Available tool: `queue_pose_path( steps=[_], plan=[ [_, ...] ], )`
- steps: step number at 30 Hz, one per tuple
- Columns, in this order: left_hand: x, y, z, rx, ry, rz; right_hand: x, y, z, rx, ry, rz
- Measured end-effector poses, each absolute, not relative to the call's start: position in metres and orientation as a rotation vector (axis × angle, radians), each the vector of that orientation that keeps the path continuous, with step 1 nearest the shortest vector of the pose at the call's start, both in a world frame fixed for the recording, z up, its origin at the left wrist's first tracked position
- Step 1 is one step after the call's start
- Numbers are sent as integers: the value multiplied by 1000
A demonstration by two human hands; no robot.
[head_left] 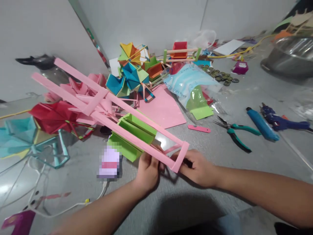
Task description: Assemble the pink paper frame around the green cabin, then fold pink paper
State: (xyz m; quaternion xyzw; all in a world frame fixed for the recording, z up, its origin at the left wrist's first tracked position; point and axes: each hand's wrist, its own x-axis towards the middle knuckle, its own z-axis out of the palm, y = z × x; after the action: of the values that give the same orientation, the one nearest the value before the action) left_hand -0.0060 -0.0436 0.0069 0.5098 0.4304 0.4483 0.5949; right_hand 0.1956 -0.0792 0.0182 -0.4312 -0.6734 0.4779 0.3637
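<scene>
A long pink paper frame (137, 143), built of two rails with crosspieces, slants from the upper left toward me. My left hand (148, 171) is closed at the underside of its near rail, with the fingertips partly hidden. At the frame's near end, my right hand (199, 168) grips beside the corner, its fingers partly behind the pink strips. Folded green paper troughs (130, 133) show beneath and between the rails. Pink folded-paper pieces (102, 106) lie around the frame's far crosspiece. Just left of my left hand lies a blurred-out phone (110, 163) with a white cable.
Paper wheels in teal (19, 133), red (53, 119) and blue (129, 78) stand left and behind. A pink cutter (199, 129), pliers (236, 130), a blue tube-like object (262, 124) and a glue gun (283, 122) lie rightward. A metal bowl (288, 58) sits far right.
</scene>
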Motion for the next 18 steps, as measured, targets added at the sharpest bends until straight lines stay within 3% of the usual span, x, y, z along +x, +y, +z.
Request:
queue_pose_path(
  steps=[18],
  plan=[
    [-10,-46,26,1275,1041,1050,189,-78,21,-1153,-1580,1322]
  ],
)
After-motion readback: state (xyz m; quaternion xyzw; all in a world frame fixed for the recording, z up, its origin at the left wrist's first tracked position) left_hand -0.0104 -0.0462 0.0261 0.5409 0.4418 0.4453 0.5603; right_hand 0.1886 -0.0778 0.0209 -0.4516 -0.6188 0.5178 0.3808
